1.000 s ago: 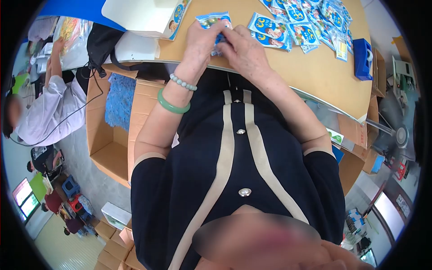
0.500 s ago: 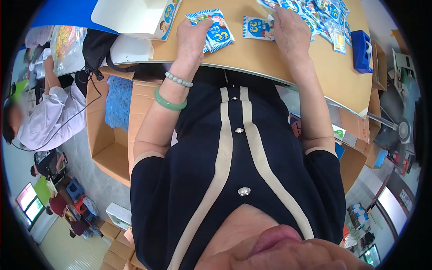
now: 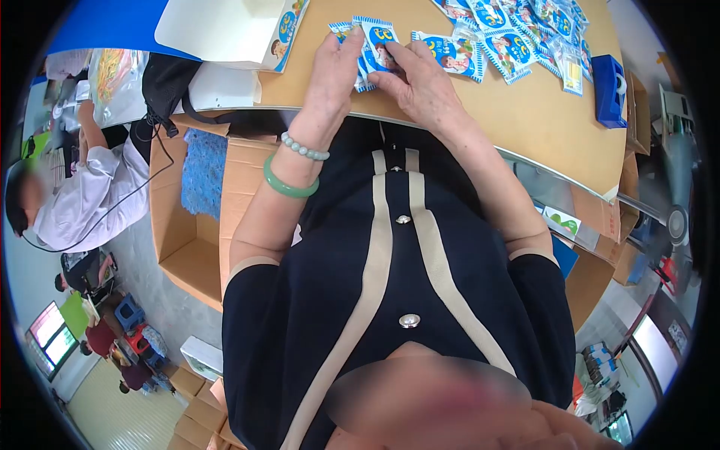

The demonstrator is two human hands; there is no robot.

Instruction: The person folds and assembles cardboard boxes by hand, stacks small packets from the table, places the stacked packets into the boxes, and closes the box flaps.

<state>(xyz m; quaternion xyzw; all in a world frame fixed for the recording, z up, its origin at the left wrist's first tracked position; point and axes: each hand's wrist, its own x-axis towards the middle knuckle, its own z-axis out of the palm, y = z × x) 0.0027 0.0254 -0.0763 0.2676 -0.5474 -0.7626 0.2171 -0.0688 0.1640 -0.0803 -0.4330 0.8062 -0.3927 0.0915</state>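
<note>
Several blue-and-white printed candy-style packets are held together near the table's front edge. My left hand, wearing a bead bracelet and a green bangle, grips them from the left with its thumb on top. My right hand pinches their right side between thumb and fingers. Just right of the hands lies a loose packet with the same print. Farther right a heap of similar packets spreads over the table, a small clear packet among them. How many packets I hold is partly hidden.
An open white box stands at the back left beside a black bag. A blue tape dispenser sits at the table's right edge. Below on the left is an open cardboard box; a person in a white shirt is farther left.
My right hand has moved left from the loose packets to those in my left hand and now grips them too. My left hand has shifted slightly right.
</note>
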